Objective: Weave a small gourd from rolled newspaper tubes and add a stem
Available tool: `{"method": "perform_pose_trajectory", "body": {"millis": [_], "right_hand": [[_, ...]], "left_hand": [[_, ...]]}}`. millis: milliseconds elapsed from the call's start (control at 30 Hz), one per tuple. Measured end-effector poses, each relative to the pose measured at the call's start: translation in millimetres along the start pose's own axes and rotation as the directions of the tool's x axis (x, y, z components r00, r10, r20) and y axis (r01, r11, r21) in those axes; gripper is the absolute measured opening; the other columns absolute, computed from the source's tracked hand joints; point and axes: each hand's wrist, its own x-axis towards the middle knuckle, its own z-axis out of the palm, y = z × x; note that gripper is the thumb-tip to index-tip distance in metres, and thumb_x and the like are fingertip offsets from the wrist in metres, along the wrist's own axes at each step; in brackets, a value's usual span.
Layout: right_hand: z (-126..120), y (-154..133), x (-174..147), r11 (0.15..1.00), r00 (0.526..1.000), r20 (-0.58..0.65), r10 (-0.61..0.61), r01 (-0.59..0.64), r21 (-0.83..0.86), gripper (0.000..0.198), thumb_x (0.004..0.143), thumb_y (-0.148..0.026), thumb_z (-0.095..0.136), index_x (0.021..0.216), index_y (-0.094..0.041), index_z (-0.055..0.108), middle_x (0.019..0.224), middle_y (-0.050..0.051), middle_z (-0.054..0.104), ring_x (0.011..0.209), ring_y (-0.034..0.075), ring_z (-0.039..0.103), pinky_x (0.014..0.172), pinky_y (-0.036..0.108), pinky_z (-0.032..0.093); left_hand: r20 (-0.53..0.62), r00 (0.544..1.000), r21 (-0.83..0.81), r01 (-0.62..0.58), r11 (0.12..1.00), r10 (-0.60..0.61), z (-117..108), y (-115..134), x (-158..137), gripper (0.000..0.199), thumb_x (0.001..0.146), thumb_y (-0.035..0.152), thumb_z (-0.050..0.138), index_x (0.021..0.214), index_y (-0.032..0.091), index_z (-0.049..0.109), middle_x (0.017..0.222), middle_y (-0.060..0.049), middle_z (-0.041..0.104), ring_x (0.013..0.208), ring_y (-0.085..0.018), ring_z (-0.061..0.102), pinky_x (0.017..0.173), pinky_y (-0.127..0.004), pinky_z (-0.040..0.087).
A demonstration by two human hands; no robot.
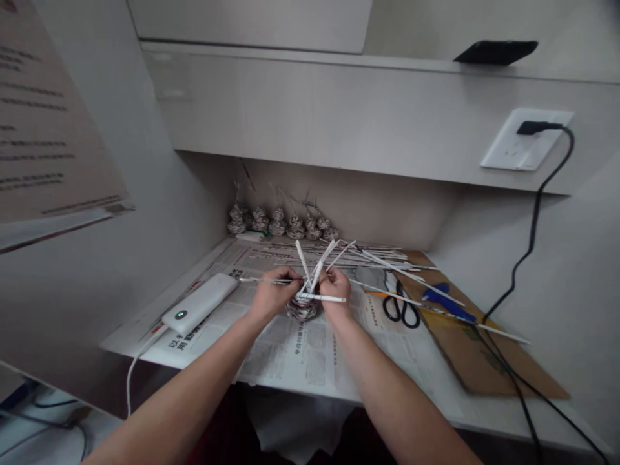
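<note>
Between my two hands stands a small round woven piece (301, 309) of rolled newspaper, with several white paper sticks (317, 274) poking up and out of its top. My left hand (277, 290) is closed at its left side, thumb and fingers pinching a thin paper stick (252, 280) that points left. On the other side my right hand (335, 289) is closed, its fingers curled against the upright sticks at the rim. Which stick it grips is partly hidden. One stick juts out to the right in front of my right hand.
Woven gourd shapes (278, 223) line the back wall. Loose paper sticks (387, 258) lie behind my hands. Black-handled scissors (401, 310), a blue tool (448, 300) and cardboard (498, 361) are at right; a white power bank (201, 303) is at left. A black cable (533, 219) hangs at right.
</note>
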Motion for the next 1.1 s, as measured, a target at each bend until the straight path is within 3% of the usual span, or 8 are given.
{"method": "perform_pose_trajectory", "body": {"millis": [200,433,567,800,900,1100], "right_hand": [[0.7,3.9,-1.2,0.998,0.998,0.059,0.019,-0.022,0.056,0.018,0.067,-0.036,0.063,0.073,-0.019,0.062,0.058,-0.002,0.063,0.050,0.014,0.055,0.049,0.024,0.041],[4.3,-9.2,-15.5,0.982,0.986,0.161,0.050,-0.078,0.169,0.015,0.066,-0.029,0.063,0.075,-0.017,0.065,0.068,0.001,0.069,0.062,0.016,0.062,0.058,0.024,0.046],[7.5,-17.7,-24.5,0.968,0.979,0.175,0.103,-0.139,0.207,0.019,0.065,-0.028,0.066,0.079,-0.017,0.063,0.069,0.001,0.070,0.062,0.016,0.063,0.058,0.024,0.047],[7.4,-12.4,-20.1,0.973,0.986,0.146,0.079,-0.108,0.205,0.017,0.066,-0.030,0.067,0.075,-0.018,0.059,0.067,0.001,0.068,0.059,0.015,0.061,0.057,0.025,0.046],[6.7,-9.6,-19.0,0.988,0.992,0.114,0.050,-0.066,0.140,0.016,0.067,-0.030,0.066,0.074,-0.019,0.057,0.065,0.000,0.066,0.058,0.015,0.060,0.055,0.025,0.045],[6.0,-11.3,-22.7,0.999,0.995,0.095,-0.034,0.036,-0.027,0.012,0.073,-0.029,0.060,0.077,-0.021,0.052,0.066,0.000,0.065,0.060,0.017,0.062,0.057,0.027,0.046]], "left_hand": [[-0.028,0.995,0.120,-0.089,0.989,0.093,-2.6,4.5,-3.9,0.008,0.071,0.017,0.056,0.070,0.018,0.065,0.068,0.000,0.068,0.066,-0.015,0.061,0.063,-0.023,0.044],[-0.090,0.993,0.162,-0.056,0.985,0.071,-5.0,3.5,-4.6,0.010,0.072,0.019,0.058,0.072,0.017,0.068,0.071,-0.002,0.071,0.068,-0.017,0.064,0.065,-0.024,0.046],[-0.128,0.990,0.274,-0.014,0.962,0.051,-7.2,3.4,-4.3,0.016,0.075,0.023,0.059,0.079,0.017,0.072,0.075,-0.005,0.074,0.069,-0.018,0.066,0.064,-0.024,0.046],[0.034,0.979,0.551,-0.186,0.814,0.201,-5.7,9.7,-3.8,0.020,0.078,0.017,0.054,0.081,0.019,0.074,0.077,-0.006,0.074,0.072,-0.017,0.066,0.067,-0.023,0.044],[0.042,0.982,0.546,-0.179,0.818,0.186,-5.7,14.3,-3.9,0.020,0.078,0.018,0.054,0.080,0.019,0.074,0.077,-0.006,0.074,0.073,-0.019,0.067,0.067,-0.024,0.045],[0.018,0.997,0.374,-0.076,0.924,0.074,-13.5,23.9,-1.1,0.029,0.075,0.015,0.054,0.095,0.020,0.073,0.089,-0.004,0.076,0.082,-0.020,0.069,0.072,-0.025,0.049]]}}
